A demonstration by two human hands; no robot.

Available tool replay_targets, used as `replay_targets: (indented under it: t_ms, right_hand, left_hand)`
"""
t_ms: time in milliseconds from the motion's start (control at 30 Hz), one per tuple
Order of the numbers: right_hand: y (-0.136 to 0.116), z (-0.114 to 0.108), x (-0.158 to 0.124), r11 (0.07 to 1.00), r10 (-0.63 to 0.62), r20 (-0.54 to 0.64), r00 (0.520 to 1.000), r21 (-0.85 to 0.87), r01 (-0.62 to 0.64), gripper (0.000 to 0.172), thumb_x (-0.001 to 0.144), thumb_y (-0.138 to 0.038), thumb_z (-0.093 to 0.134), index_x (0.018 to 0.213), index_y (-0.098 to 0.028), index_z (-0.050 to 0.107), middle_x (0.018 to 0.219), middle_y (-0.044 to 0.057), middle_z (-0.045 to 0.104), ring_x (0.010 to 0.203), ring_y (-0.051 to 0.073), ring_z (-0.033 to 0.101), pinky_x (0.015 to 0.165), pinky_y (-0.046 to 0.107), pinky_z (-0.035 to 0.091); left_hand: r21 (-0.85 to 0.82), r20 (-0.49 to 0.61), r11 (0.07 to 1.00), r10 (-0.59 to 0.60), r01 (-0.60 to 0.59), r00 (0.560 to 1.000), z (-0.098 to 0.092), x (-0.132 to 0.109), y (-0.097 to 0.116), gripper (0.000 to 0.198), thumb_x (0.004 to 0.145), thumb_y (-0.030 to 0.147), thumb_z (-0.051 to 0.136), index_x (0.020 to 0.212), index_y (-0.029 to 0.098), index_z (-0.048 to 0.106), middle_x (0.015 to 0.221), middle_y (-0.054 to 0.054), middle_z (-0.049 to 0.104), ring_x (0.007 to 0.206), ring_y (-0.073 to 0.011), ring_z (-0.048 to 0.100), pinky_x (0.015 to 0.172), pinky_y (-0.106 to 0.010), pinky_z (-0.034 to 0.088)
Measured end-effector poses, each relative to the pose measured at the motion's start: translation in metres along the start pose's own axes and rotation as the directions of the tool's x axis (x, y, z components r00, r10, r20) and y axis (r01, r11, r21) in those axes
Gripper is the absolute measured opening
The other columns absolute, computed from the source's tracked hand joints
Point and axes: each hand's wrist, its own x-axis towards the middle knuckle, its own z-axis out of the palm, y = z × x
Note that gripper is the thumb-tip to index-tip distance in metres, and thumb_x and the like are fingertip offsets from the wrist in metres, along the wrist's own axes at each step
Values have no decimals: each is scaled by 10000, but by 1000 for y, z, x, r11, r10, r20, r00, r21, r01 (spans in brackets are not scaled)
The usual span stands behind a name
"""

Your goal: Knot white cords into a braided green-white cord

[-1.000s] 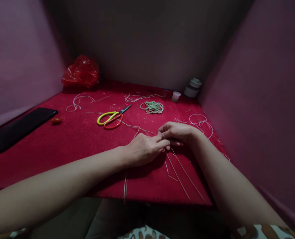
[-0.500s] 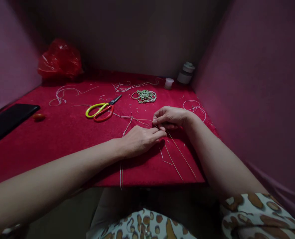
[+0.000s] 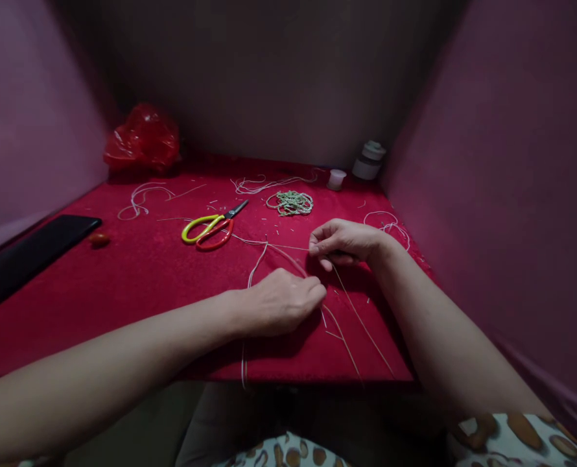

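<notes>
Thin pale cords (image 3: pixel 257 263) fan out from a small knotted point on the red cloth. My right hand (image 3: pixel 344 241) pinches one cord, drawn nearly straight from that point; its loose tail (image 3: pixel 359 314) runs down to the table's front edge. Lower and to the left, my left hand (image 3: pixel 288 298) is closed on a second cord (image 3: pixel 292 259), whose end hangs past my fingers toward the edge. My left fingertips are partly hidden from above. Left of the knot lie scissors (image 3: pixel 209 230) with one yellow and one red handle, across a cord.
Behind the hands lies a bundle of green braided cord (image 3: pixel 291 203). Farther back are loose white threads (image 3: pixel 264 185), a small white spool (image 3: pixel 336 179) and a lidded jar (image 3: pixel 369 161). A red plastic bag (image 3: pixel 142 139), a black phone-like slab (image 3: pixel 35 253) and a small orange-brown object (image 3: pixel 99 240) are left.
My hands have moved apart: the left drew down and toward me with its cord, while the right holds its own cord out. The whole view has shifted slightly.
</notes>
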Motion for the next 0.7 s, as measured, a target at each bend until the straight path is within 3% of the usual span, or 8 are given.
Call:
replay_targets:
  t_ms: [167, 267, 433, 500, 600, 633, 667, 700]
  right_hand:
    - [-1, -5, -2, 957, -89, -187, 978, 256, 136, 175, 677, -176, 599, 819, -161, 497, 596, -25, 586, 314, 9, 295, 290, 155, 154]
    - [-8, -10, -9, 889, -162, -359, 919, 351, 294, 186, 669, -153, 556, 844, -182, 501, 572, -54, 509, 335, 5, 233, 313, 154, 146]
    - [-10, -31, -23, 842, -279, -732, 622, 125, 525, 170, 654, -192, 535, 821, -203, 504, 705, -8, 537, 480, 46, 422, 437, 177, 366]
    - [-6, -37, -22, 890, -294, -813, 503, -40, 455, 206, 636, -215, 568, 837, -192, 526, 750, 20, 565, 557, 88, 510, 504, 228, 433]
    - [-1, -27, -9, 952, -286, -900, 330, -229, 201, 217, 615, -202, 595, 826, -162, 572, 645, 16, 550, 506, 110, 509, 476, 248, 423]
    - [-2, -19, -3, 956, -292, -897, 332, -264, 128, 203, 624, -200, 588, 822, -156, 586, 601, 9, 539, 478, 106, 494, 457, 241, 405]
    - [-4, -8, 3, 953, -299, -872, 388, -290, 84, 190, 644, -208, 574, 823, -151, 598, 570, 6, 535, 458, 103, 483, 443, 234, 388]
    - [-6, 4, 10, 952, -287, -812, 509, -299, 61, 181, 673, -228, 558, 825, -145, 611, 546, 6, 534, 440, 99, 473, 436, 230, 375]
  left_hand:
    - [-62, 37, 997, 48, -46, 998, -9, -4, 7, 164, 887, 134, 317, 795, 153, 452, 725, -29, 555, 521, -121, 460, 426, -265, 315]
    - [-53, 26, 998, 29, -27, 999, -9, -3, 5, 166, 888, 137, 317, 787, 155, 447, 720, -32, 556, 506, -117, 448, 424, -265, 318]
    - [-74, -20, 997, -8, 7, 1000, -5, -4, 6, 143, 870, 117, 331, 787, 158, 440, 703, -29, 544, 492, -113, 443, 402, -265, 313]
    - [-85, -43, 994, -66, 62, 997, -5, -5, 7, 121, 860, 120, 345, 797, 157, 441, 686, -16, 535, 476, -112, 430, 386, -264, 296]
    - [-86, -96, 987, -145, 137, 985, -6, -5, 9, 110, 855, 129, 350, 814, 150, 450, 678, -13, 532, 474, -108, 421, 380, -256, 277]
    - [-89, -126, 985, -156, 146, 980, -7, -5, 9, 118, 858, 131, 343, 819, 146, 453, 685, -17, 534, 482, -106, 422, 383, -251, 279]
    - [-95, -159, 985, -159, 145, 974, -7, -5, 9, 128, 862, 132, 335, 824, 143, 457, 696, -21, 537, 494, -105, 426, 389, -245, 286]
    - [-103, -193, 985, -156, 139, 969, -7, -5, 10, 138, 864, 128, 328, 830, 140, 462, 711, -25, 541, 505, -103, 430, 398, -239, 298]
